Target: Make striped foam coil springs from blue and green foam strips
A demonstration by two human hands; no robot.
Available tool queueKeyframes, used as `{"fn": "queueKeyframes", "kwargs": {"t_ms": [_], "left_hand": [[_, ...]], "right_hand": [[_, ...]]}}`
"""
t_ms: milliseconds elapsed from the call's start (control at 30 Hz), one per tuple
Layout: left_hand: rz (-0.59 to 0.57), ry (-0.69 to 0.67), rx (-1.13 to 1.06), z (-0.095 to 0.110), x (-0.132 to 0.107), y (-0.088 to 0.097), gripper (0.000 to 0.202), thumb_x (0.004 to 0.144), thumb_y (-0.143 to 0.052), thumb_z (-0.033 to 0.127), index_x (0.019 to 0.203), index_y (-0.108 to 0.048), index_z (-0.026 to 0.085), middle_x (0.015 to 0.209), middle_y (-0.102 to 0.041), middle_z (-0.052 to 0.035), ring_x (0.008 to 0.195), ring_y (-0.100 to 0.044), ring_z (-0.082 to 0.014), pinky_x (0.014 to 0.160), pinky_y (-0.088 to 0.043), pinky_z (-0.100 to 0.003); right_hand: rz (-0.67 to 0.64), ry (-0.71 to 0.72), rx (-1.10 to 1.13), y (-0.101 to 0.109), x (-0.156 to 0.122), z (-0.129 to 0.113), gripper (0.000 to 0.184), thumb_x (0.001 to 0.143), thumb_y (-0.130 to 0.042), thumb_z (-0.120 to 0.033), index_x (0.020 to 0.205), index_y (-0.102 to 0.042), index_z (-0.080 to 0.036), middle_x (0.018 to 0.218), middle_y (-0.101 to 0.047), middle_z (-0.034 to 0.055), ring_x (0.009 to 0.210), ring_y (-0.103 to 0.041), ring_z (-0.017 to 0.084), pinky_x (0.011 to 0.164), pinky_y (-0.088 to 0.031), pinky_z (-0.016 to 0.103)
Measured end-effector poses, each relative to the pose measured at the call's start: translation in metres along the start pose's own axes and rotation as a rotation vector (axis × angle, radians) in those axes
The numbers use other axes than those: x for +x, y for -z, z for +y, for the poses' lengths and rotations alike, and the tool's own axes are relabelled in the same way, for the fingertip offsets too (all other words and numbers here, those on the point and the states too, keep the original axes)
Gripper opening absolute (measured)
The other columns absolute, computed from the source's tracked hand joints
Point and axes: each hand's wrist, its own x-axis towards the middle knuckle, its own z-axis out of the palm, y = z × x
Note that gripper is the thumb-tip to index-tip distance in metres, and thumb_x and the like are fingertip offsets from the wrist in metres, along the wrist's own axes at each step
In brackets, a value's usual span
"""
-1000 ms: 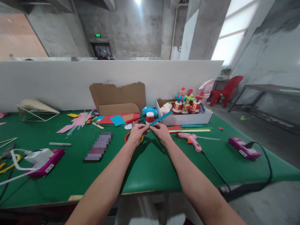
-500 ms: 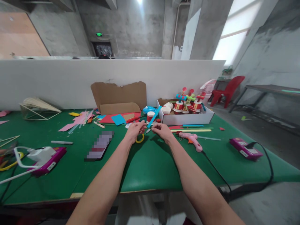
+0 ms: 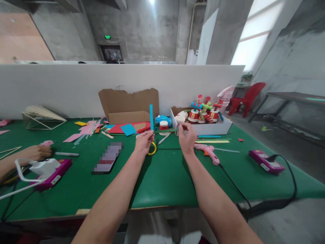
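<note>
One blue strip (image 3: pixel 151 117), one green strip (image 3: pixel 166 131)
My left hand (image 3: pixel 144 143) pinches both where they meet, blue pointing up; my right hand (image 3: pixel 187 138) pinches green's other end.

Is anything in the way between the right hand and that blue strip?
The green strip stretches across the gap, from the right hand to the left hand holding the blue strip. The red-and-white cup shows behind it; nothing else visible stands between.

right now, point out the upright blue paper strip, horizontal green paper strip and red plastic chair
Blue strip (image 3: pixel 151 117), head view: middle of length.
Green strip (image 3: pixel 166 131), head view: middle of length.
Red chair (image 3: pixel 247 101), head view: where seat meets backrest.
</note>
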Motion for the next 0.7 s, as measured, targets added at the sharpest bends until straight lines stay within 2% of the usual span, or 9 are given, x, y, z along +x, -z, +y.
{"fn": "queueKeyframes", "kwargs": {"t_ms": [67, 133, 167, 233, 300, 400, 700], "left_hand": [[0.046, 0.012, -0.105, 0.003, 0.001, 0.0, 0.015, 0.06, -0.077, 0.018, 0.066, -0.064, 0.012, 0.059, -0.063, -0.0018, 0.052, -0.054, -0.0063, 0.055, -0.045, -0.02], [0.053, 0.026, -0.146, 0.003, 0.0, -0.002, 0.011, 0.063, -0.074, 0.014, 0.066, -0.064, 0.012, 0.061, -0.063, -0.0018, 0.052, -0.054, -0.0058, 0.057, -0.047, -0.019], [0.045, 0.038, -0.151, 0.003, -0.002, -0.004, 0.011, 0.064, -0.074, 0.013, 0.066, -0.063, 0.012, 0.061, -0.063, -0.0017, 0.052, -0.054, -0.0057, 0.057, -0.047, -0.019], [0.012, 0.062, -0.147, 0.0, -0.005, -0.008, 0.011, 0.064, -0.074, 0.012, 0.065, -0.063, 0.012, 0.06, -0.063, -0.0015, 0.052, -0.054, -0.0059, 0.057, -0.047, -0.019], [-0.038, 0.086, -0.127, -0.005, -0.01, -0.013, 0.012, 0.063, -0.075, 0.013, 0.064, -0.063, 0.011, 0.059, -0.063, -0.0016, 0.052, -0.054, -0.0063, 0.056, -0.047, -0.02], [-0.091, 0.106, -0.086, -0.012, -0.015, -0.018, 0.016, 0.06, -0.078, 0.017, 0.065, -0.064, 0.011, 0.058, -0.062, -0.0016, 0.051, -0.053, -0.0069, 0.054, -0.045, -0.021], [-0.126, 0.062, 0.064, -0.022, -0.017, -0.018, 0.033, 0.05, -0.083, 0.033, 0.07, -0.069, 0.012, 0.058, -0.061, -0.0011, 0.046, -0.044, -0.0056, 0.045, -0.035, -0.021]], "right_hand": [[-0.07, -0.053, 0.064, -0.005, -0.007, -0.003, 0.024, 0.081, -0.049, -0.04, 0.077, -0.06, -0.019, 0.075, -0.062, 0.0041, 0.07, -0.055, 0.016, 0.072, -0.043, 0.029], [-0.315, -0.187, 0.166, -0.015, -0.017, -0.003, 0.027, 0.077, -0.054, -0.044, 0.067, -0.059, -0.019, 0.06, -0.057, 0.0008, 0.058, -0.052, 0.014, 0.061, -0.042, 0.027], [-0.408, -0.271, 0.234, -0.021, -0.022, -0.001, 0.028, 0.074, -0.058, -0.045, 0.066, -0.059, -0.019, 0.058, -0.057, 0.0, 0.055, -0.051, 0.013, 0.059, -0.042, 0.026], [-0.481, -0.437, 0.364, -0.031, -0.03, 0.003, 0.03, 0.068, -0.063, -0.048, 0.071, -0.061, -0.018, 0.064, -0.061, 0.0003, 0.054, -0.051, 0.012, 0.056, -0.042, 0.026], [-0.444, -0.508, 0.445, -0.035, -0.033, 0.006, 0.033, 0.063, -0.068, -0.048, 0.075, -0.063, -0.018, 0.07, -0.064, 0.0014, 0.057, -0.053, 0.012, 0.057, -0.043, 0.025], [-0.374, -0.515, 0.479, -0.036, -0.031, 0.01, 0.033, 0.06, -0.07, -0.046, 0.072, -0.063, -0.017, 0.068, -0.065, 0.0023, 0.056, -0.053, 0.011, 0.057, -0.044, 0.025], [-0.384, -0.479, 0.35, -0.032, -0.028, 0.015, 0.029, 0.064, -0.065, -0.046, 0.064, -0.065, -0.016, 0.06, -0.064, 0.0022, 0.051, -0.05, 0.012, 0.054, -0.042, 0.026]]}}
